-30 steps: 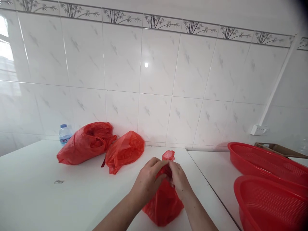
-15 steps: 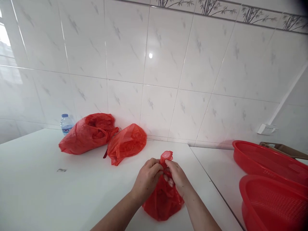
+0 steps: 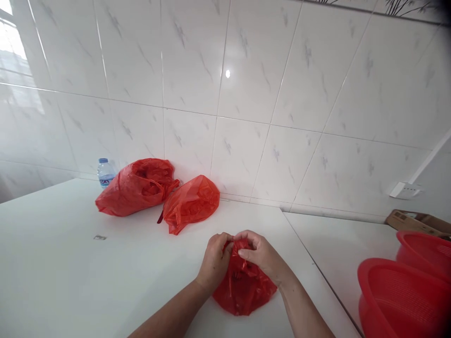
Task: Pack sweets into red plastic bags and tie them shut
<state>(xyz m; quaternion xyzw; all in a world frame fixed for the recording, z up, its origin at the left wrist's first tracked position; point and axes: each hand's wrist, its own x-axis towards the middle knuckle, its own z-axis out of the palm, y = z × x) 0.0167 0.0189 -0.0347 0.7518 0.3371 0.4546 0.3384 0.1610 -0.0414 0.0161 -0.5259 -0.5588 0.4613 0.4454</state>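
Red bag (image 3: 244, 286) between left hand (image 3: 213, 262), right hand (image 3: 260, 253)

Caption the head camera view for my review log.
Left hand and right hand gather the top of a red plastic bag on a white counter.

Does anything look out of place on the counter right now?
Two small things: a dark red strip pokes out from under the smaller red bag, and a small grey mark, too small to identify, sits on the white counter. The red bag in front shows no obvious tear.
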